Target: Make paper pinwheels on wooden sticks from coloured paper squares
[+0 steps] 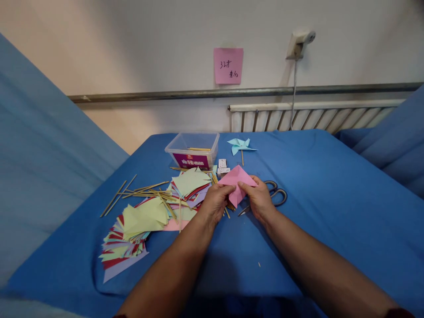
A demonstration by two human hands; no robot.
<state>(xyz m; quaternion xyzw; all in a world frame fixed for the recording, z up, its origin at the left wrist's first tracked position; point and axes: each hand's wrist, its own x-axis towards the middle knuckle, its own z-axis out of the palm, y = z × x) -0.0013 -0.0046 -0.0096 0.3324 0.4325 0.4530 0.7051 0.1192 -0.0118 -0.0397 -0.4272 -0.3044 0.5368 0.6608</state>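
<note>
A pink paper square [237,176], turned corner-up, is held between my two hands above the table. My left hand [217,201] pinches its left side, thumb on the front face. On the other side my right hand [260,196] grips the paper, its thumb pressed near the middle. Most fingers are hidden behind the sheet. Scissors [280,196] with dark handles lie on the cloth, partly behind my right hand. To the left of my left hand is a pile of cut coloured paper sheets [192,181]. A finished light-blue paper pinwheel [240,145] on a stick lies farther back.
A clear plastic box [172,148] holding a few sticks stands at the back. Loose sticks [149,191] and a fanned paper stack [145,218] spread over the left of the blue-covered table [331,212]. Small white boxes [222,164] sit behind my hands. Blue curtains [43,154] hang at the sides.
</note>
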